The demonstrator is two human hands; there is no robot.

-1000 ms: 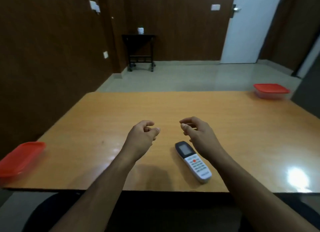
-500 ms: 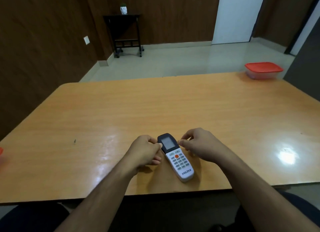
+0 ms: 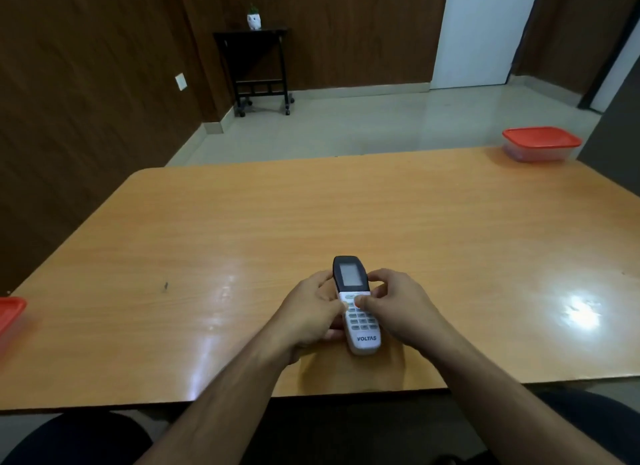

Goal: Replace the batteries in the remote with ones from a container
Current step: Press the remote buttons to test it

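Far left, a red-lidded container (image 3: 10, 314) sits at the table (image 3: 242, 222) edge, mostly cut off from view. Moving in, my left hand (image 3: 308, 317) is curled around the left side of the remote (image 3: 356, 308), thumb pressing on the upper keypad, fingers tucked beneath. The remote is face up near the front edge, dark screen end pointing away from me. It looks light, a rigid plastic shell, smooth and probably a bit slick, so I grip the long edges, not the glossy face. My right hand (image 3: 398, 308) is closed on the other side, thumb on the buttons too. The battery door should be on the underside, hidden for now; I reckon I need to flip it. Far right, a second red-lidded container (image 3: 542, 144) waits, lid on.
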